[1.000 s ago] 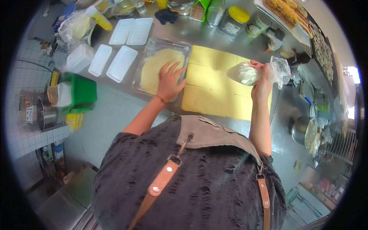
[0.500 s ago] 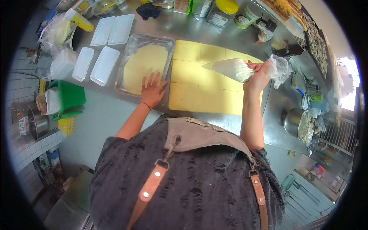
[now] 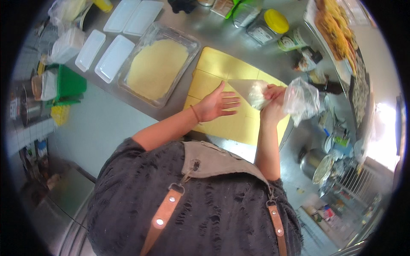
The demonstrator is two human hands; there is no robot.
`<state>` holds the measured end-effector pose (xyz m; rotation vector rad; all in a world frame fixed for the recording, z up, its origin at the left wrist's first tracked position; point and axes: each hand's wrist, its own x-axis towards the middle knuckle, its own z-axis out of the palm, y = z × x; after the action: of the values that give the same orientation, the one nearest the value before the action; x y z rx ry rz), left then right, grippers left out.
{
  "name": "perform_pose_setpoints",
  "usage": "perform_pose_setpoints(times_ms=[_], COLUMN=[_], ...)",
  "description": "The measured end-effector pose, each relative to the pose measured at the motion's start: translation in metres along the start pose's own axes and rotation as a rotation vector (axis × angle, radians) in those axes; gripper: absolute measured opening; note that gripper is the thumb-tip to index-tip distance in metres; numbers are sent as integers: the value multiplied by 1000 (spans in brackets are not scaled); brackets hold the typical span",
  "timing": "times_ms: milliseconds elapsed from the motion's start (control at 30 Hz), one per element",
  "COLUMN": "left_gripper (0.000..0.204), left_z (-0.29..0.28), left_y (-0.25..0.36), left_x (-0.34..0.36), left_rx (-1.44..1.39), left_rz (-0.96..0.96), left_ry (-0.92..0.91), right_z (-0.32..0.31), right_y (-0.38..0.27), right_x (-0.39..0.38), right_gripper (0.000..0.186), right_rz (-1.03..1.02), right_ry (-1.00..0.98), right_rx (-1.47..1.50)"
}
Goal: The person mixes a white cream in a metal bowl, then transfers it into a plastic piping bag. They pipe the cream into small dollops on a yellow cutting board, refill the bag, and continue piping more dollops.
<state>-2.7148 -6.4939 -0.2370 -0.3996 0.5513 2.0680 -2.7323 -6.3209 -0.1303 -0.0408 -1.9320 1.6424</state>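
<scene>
Fingers of my left hand are spread flat and open, holding nothing, hovering over the yellow cutting board. Just to its right, my right hand is clamped on the piping bag — its long axis runs sideways, pointed tip aimed at my left palm, loose plastic tail bunched beyond my right fist. Farther left sits the clear tray of dough.

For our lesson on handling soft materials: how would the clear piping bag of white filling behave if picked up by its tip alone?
The piping bag is probably floppy: its thin clear plastic bunches loosely behind the right hand. The white filling sits near the cone end, so it would likely sag and swing. Squeezed, it may well ooze. The left hand hovers open beside the tip over the yellow board.
</scene>
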Motion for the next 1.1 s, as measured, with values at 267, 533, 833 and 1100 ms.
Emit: perform_pose_setpoints(times_ms=[267, 533, 833, 1100], left_gripper=[60, 57, 59, 56], left_z=[28, -14, -36, -39], left_y=[32, 60, 72, 71], left_x=[56, 107, 117, 120], left_rx=[-559, -519, -543, -578], left_rz=[226, 235, 276, 262], left_ry=[-99, -16, -4, 30], right_z=[12, 54, 92, 96], right_y=[30, 88, 104, 113], right_x=[27, 49, 53, 50], right_gripper=[49, 55, 54, 47], right_rz=[-14, 314, 181, 263], right_ry=[-375, -514, -460, -328], right_rx=[104, 253, 175, 226])
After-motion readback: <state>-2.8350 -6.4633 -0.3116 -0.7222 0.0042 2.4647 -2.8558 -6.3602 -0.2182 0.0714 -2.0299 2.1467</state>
